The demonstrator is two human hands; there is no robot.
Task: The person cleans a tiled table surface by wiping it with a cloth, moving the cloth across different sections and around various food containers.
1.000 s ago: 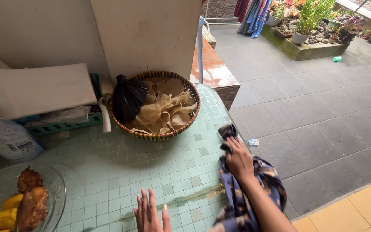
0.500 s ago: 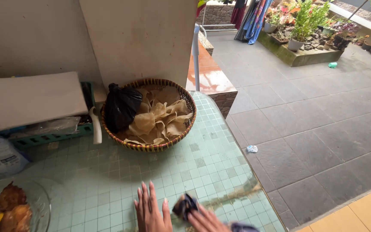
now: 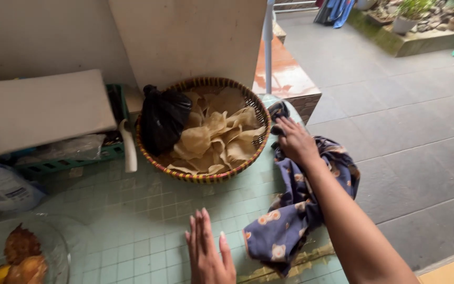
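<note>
Item: cloth (image 3: 290, 221), dark blue with a pale printed pattern, lying in loose folds along the right edge of the tiled surface (image 3: 148, 221). Its far end is bunched under the right hand (image 3: 296, 141); its near end droops toward the near right corner, partly over a brownish wet streak (image 3: 290, 263).

Right hand: pressed down on the far end of the cloth, just right of the basket (image 3: 203, 129), fingers curled into the fabric. Whether it pinches or merely presses cannot be told.

Left hand (image 3: 206, 252): flat on the surface, palm down, fingers straight and close together, holding nothing, just left of the cloth's near end.

Handling, as judged: soft, limp and light; it will crumple and drag rather than slide as a sheet. It is likely damp where it meets the streak. It is best taken in a gathered fistful at a bunched fold, not at one thin corner.

Surroundings: the woven basket holds pale crackers (image 3: 214, 139) and a knotted black plastic bag (image 3: 163, 120). A glass dish (image 3: 53, 236) of fried food sits at near left. A green crate (image 3: 74, 158) stands at far left.
</note>
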